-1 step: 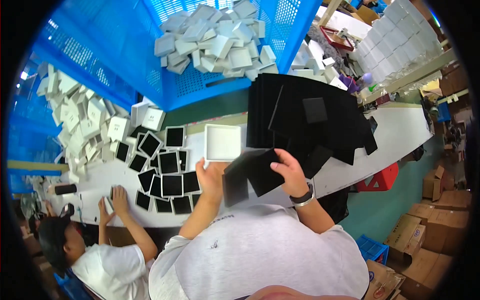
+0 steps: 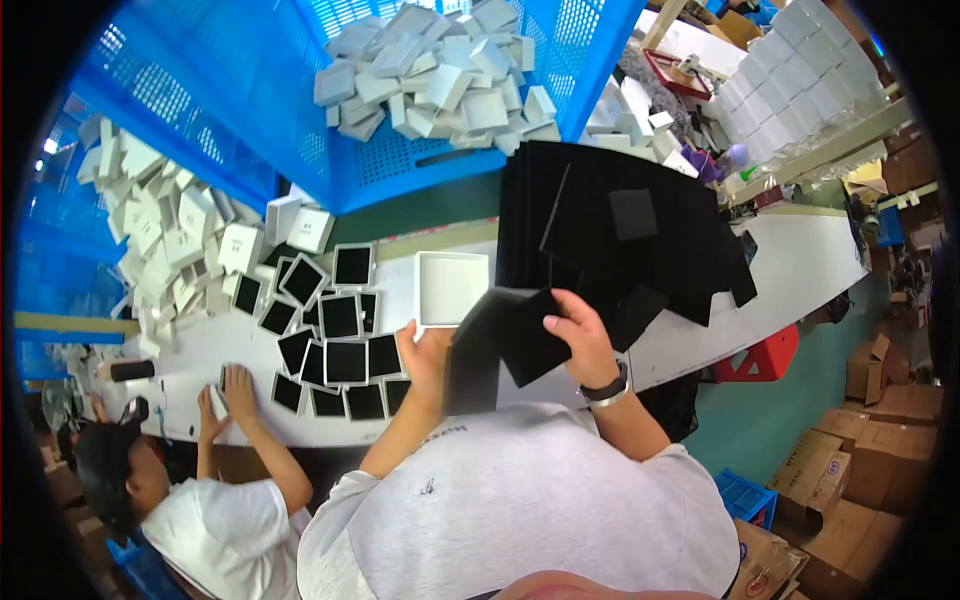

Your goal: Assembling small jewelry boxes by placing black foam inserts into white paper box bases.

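In my right hand [image 2: 583, 340] are thin black square sheets [image 2: 533, 342], foam or cloth-like, gripped between thumb and fingers. A greyer, blurred sheet [image 2: 472, 365] hangs at their left side. My left hand [image 2: 428, 362] is against the left edge of that sheet, its thumb raised and apart; the other fingers are mostly hidden behind the sheet. Just beyond both hands, an open white square box part [image 2: 452, 288] lies on the table with its hollow side up. To its left lie several white box parts with black inserts [image 2: 346, 362].
A large stack of black sheets [image 2: 600, 225] stands right of the white box part. Blue crates [image 2: 345, 180] filled with white boxes [image 2: 440, 80] line the back. At left, a co-worker [image 2: 215, 520] handles a small piece at the table [image 2: 215, 345]. Cardboard boxes [image 2: 850, 500] stand at right.
The view has shifted slightly, so the table items sit a little further right. The held black sheets and both hands keep nearly the same pose.
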`<state>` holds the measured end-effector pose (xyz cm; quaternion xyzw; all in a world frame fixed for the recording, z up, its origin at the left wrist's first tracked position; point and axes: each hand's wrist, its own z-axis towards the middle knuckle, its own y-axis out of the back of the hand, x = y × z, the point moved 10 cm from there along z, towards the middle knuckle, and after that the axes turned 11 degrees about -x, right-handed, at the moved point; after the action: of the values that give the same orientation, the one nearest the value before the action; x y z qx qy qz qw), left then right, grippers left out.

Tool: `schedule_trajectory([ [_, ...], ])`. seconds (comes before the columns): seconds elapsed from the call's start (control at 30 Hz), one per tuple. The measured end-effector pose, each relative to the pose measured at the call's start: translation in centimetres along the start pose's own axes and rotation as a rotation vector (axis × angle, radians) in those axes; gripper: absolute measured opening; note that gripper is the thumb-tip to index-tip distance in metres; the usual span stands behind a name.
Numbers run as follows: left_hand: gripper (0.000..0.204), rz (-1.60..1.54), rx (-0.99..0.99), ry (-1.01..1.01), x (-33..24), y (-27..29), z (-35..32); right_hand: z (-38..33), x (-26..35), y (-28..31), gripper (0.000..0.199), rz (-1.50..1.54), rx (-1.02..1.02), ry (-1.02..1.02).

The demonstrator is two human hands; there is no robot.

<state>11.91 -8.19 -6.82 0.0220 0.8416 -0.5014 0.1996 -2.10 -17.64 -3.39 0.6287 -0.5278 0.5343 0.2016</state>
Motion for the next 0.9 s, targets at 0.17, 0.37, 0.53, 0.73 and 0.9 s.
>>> schedule_trajectory([
  [0.17,0.075,0.209,-0.006,0.098,2.4,2.5,-5.7,-2.9,0.2,-2.1,0.034,-0.007,0.181,0.010],
  [0.37,0.073,0.374,-0.112,-0.549,-4.4,3.1,-8.0,-6.6,3.2,-2.4,0.032,-1.038,0.393,0.360],
  [0.53,0.081,0.336,0.236,-0.273,0.9,-2.8,-7.8,-8.6,-0.3,-3.0,0.030,-0.889,0.458,0.509],
  [0.73,0.056,0.384,0.051,0.118,14.5,13.4,-1.6,-4.9,-9.9,6.4,0.030,-0.713,0.235,0.123],
  [0.9,0.056,0.272,0.010,0.163,11.0,9.1,-2.4,-5.8,-5.6,8.7,0.027,-0.298,0.055,0.004],
])
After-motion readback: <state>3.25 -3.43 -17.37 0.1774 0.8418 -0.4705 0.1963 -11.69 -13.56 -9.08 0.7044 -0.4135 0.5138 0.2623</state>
